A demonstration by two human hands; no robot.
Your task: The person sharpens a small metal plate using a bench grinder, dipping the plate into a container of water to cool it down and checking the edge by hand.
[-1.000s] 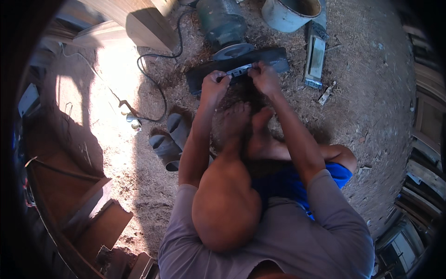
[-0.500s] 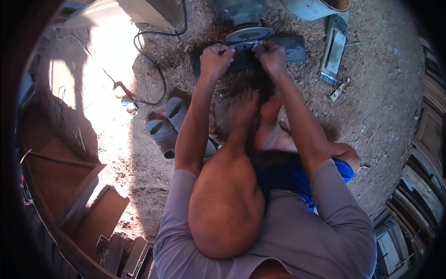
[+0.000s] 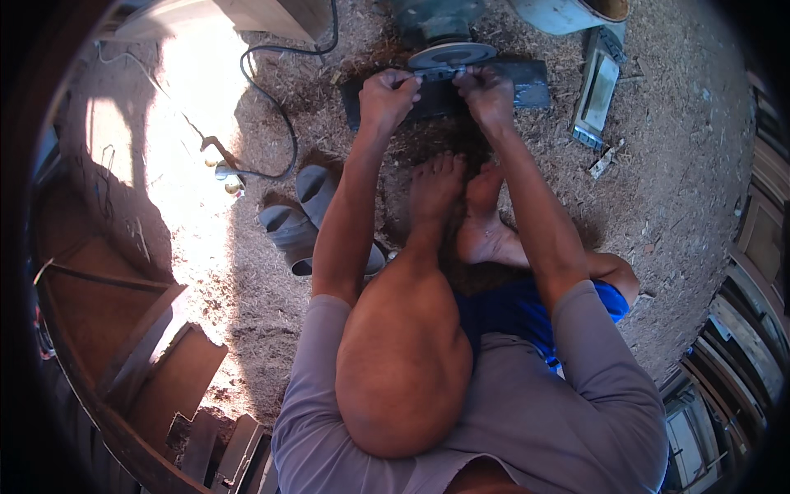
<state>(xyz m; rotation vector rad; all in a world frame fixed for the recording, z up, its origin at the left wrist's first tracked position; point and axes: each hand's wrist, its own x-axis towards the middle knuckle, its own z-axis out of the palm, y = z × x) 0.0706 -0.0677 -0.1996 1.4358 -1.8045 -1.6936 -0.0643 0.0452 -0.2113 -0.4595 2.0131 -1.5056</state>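
Both my hands hold a small, narrow metal strip with dark slots (image 3: 440, 73) at the near edge of a round, pale grinding wheel (image 3: 451, 54). My left hand (image 3: 388, 100) pinches its left end, fingers closed. The other end is gripped by my right hand (image 3: 487, 97), also closed. Whether the strip touches the wheel I cannot tell. Behind the wheel is a greenish machine body (image 3: 436, 20), partly cut off by the top of the view. A dark flat board (image 3: 531, 84) lies on the ground under my hands.
My bare feet (image 3: 440, 177) rest just nearer than the board. Grey shoes (image 3: 290, 237) lie left of my leg, near a black cord (image 3: 284, 111). To the right is a long holder with a pale block (image 3: 597, 89), below a pale bucket (image 3: 568, 15). Wood pieces (image 3: 177, 375) stand lower left.
The whole view has shifted slightly. My hands still hold the metal strip by the wheel, now a little farther left relative to it.
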